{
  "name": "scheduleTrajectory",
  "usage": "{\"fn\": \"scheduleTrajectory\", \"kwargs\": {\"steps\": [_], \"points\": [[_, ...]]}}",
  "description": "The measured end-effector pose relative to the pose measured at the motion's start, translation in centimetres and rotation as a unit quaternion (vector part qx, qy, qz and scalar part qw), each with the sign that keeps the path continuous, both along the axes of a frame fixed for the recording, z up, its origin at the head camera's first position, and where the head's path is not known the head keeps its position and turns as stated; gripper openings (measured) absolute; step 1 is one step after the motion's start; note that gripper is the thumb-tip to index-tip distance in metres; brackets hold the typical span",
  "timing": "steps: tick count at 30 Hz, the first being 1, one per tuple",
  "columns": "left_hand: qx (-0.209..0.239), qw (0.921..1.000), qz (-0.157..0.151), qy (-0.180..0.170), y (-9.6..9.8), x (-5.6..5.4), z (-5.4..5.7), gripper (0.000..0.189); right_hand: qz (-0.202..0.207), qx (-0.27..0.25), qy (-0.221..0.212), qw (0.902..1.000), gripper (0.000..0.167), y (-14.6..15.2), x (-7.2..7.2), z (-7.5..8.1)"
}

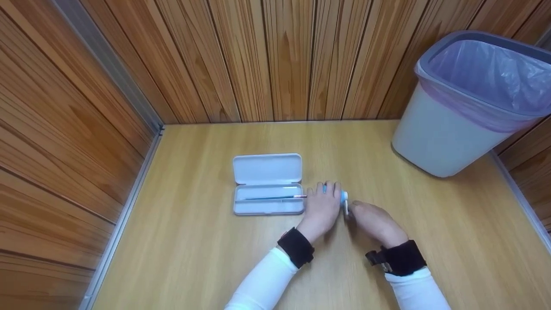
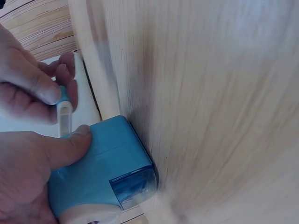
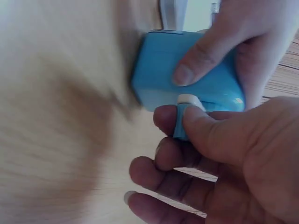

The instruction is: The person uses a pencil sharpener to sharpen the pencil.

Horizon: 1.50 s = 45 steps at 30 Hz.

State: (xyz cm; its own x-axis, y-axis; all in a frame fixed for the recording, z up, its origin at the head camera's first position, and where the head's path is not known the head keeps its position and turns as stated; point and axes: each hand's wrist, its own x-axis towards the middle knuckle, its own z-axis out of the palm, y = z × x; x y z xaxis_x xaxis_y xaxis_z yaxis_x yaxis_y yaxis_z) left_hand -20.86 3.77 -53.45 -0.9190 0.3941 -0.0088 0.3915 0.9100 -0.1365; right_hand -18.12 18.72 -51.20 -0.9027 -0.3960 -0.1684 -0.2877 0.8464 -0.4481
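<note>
A blue crank pencil sharpener (image 2: 105, 154) with a clear shavings drawer (image 2: 135, 186) sits on the table, mostly covered by my left hand (image 1: 322, 209) in the head view. That hand grips its body, thumb along one side. Between thumb and forefinger, my right hand (image 1: 375, 220) pinches the blue knob (image 3: 180, 123) of the white crank handle (image 2: 64, 116). Its other fingers are loosely bent. Left of the sharpener lies an open pale pencil case (image 1: 267, 169). A slim pencil (image 1: 271, 198) rests lengthwise in it, one end reaching past the rim towards the left hand.
A pale bin (image 1: 439, 129) with a grey rim and a plastic liner stands at the back right. Wood-plank walls (image 1: 288, 60) rise behind and left of the table (image 1: 193, 258). Metal trim (image 1: 125, 215) runs along the left edge.
</note>
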Motion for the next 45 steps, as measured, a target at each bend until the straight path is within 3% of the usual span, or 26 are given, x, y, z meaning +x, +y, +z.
{"fn": "scheduleTrajectory", "kwargs": {"steps": [8, 15, 19, 26, 31, 38, 45], "points": [[0.011, 0.9997, -0.018, 0.009, -0.1, 0.0, -0.3, 0.044, -0.002, 0.000, -0.013, 0.9999, 0.012, 0.1, 0.2, 1.8], [0.025, 0.9990, -0.036, -0.001, -0.7, -0.3, -0.3, 0.047, 0.043, 0.067, 0.101, 0.9917, 0.009, -0.1, -1.1, 2.9], [0.034, 0.9985, -0.044, -0.002, -1.0, -0.5, -0.3, 0.047, 0.047, 0.074, 0.133, 0.9873, 0.008, -0.1, -1.7, 3.2], [0.043, 0.9975, -0.054, 0.019, -1.1, -0.5, -0.5, 0.046, 0.041, 0.066, 0.138, 0.9874, 0.011, 0.1, -2.1, 3.3], [0.049, 0.9972, -0.055, 0.010, -1.1, -0.4, -0.8, 0.045, 0.031, 0.058, 0.135, 0.9886, 0.010, 0.2, -2.2, 3.0], [0.029, 0.9980, -0.055, 0.004, -1.0, -0.4, -0.7, 0.049, 0.026, 0.036, 0.166, 0.9851, 0.007, 0.5, -2.6, 2.5], [0.032, 0.9981, -0.052, 0.007, -1.0, -0.4, -0.7, 0.048, 0.008, 0.010, 0.135, 0.9907, 0.017, 0.6, -3.1, 2.2]]}}
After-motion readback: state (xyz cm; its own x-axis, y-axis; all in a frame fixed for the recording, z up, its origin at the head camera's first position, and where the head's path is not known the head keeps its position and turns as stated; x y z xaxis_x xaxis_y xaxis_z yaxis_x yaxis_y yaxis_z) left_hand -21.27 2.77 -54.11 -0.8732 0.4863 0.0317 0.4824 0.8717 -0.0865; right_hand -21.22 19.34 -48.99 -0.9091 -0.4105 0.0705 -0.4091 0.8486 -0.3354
